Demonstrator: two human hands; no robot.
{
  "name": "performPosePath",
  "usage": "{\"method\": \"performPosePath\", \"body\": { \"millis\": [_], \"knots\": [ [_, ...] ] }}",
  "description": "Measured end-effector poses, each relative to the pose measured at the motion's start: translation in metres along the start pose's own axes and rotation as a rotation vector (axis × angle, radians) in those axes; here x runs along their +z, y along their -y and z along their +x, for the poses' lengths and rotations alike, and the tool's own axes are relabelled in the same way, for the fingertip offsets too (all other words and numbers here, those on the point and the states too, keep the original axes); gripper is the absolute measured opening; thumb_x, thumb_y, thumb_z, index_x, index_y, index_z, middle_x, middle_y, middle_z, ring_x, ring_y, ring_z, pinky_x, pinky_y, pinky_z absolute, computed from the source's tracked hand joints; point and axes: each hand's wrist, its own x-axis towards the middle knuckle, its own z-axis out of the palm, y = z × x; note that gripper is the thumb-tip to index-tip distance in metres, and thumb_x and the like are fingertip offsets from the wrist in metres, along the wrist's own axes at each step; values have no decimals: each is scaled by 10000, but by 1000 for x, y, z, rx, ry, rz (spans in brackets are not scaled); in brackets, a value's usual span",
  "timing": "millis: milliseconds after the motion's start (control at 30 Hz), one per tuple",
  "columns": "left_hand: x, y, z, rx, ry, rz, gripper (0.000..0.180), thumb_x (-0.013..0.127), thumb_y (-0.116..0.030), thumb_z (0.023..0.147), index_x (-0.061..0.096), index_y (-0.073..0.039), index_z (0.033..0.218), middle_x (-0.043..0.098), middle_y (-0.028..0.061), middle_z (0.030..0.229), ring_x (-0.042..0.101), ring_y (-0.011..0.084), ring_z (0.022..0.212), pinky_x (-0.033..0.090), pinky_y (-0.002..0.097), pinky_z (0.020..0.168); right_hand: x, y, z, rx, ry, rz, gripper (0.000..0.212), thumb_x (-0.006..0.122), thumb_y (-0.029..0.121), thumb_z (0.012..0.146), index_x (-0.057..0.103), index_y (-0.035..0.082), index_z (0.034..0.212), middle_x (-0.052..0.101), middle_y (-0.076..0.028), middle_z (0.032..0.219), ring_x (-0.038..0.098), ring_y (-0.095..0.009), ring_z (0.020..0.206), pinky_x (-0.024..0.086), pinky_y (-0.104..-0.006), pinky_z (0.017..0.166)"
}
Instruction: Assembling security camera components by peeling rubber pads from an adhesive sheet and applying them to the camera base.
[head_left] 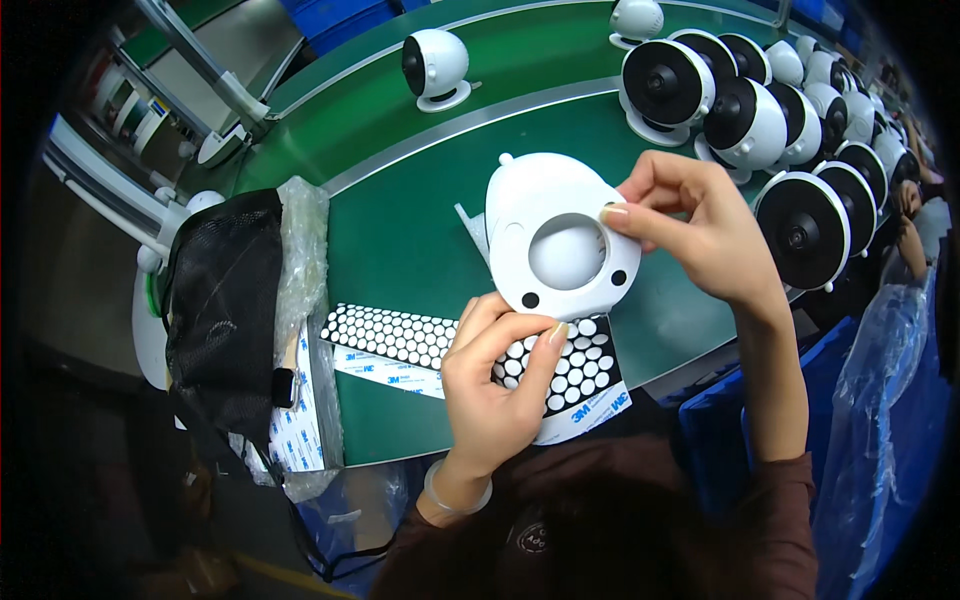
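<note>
A white ball-shaped camera is turned with its ring-shaped base toward me. Two black round pads show plainly on the ring; another dark spot sits at my right fingertips. My right hand is closed at the ring's upper right edge, thumb and fingers pinching there. Just below the ring, my left hand is closed, thumb against index finger, on a sheet of white-faced round pads. Its fingers also come up against the ring's lower edge. The sheet extends left behind the hand as a strip.
Many white cameras with black fronts crowd the right side of the green table. One single camera stands beyond the metal strip. A black mesh bag and plastic-wrapped sheets lie at left. Blue bins stand at lower right.
</note>
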Motion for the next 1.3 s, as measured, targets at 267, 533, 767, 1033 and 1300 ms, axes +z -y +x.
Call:
{"method": "performPosePath", "body": {
  "millis": [267, 533, 767, 1033, 1300],
  "knots": [
    [-12, -19, -23, 187, -230, 96, 48, 514, 2, 678, 540, 15, 716, 489, 145, 927, 440, 149, 698, 364, 235, 636, 9, 33, -65, -277, -115, -247, 179, 611, 108, 693, 565, 5, 832, 579, -58, 756, 535, -114, 650, 414, -208, 550],
    [-35, -22, -31, 277, 311, 392, 579, 687, -124, 603, 421, 16, 1098, 478, 160, 1069, 441, 310, 1034, 332, 370, 881, -3, -20, -124, 252, -145, 101, 107, 607, 15, 670, 533, -13, 742, 553, -20, 646, 514, -61, 543, 387, -152, 499],
    [-87, 20, -23, 61, 404, 1014, 552, 481, 42, 598, 410, -30, 1140, 440, 137, 1148, 356, 324, 1119, 301, 389, 915, -14, -42, -138, 375, -187, -159, 172, 623, 44, 648, 552, -13, 794, 558, -51, 668, 525, -97, 596, 405, -204, 554],
    [-86, 8, -36, 348, -82, 880, 417, 455, 71, 527, 617, -37, 896, 552, 121, 941, 486, 303, 954, 407, 365, 802, 24, 20, -114, -150, -87, -433, 245, 553, 33, 697, 542, -7, 938, 557, -153, 857, 543, -267, 750, 427, -295, 674],
    [-71, -21, -46, 643, 12, 959, 329, 471, -107, 631, 624, -101, 922, 542, 60, 1026, 455, 232, 997, 306, 386, 857, 87, -14, -61, 54, 677, 386, 324, 487, 183, 829, 483, -32, 1072, 563, -73, 953, 502, -108, 862, 399, -235, 749]
  ]
}}
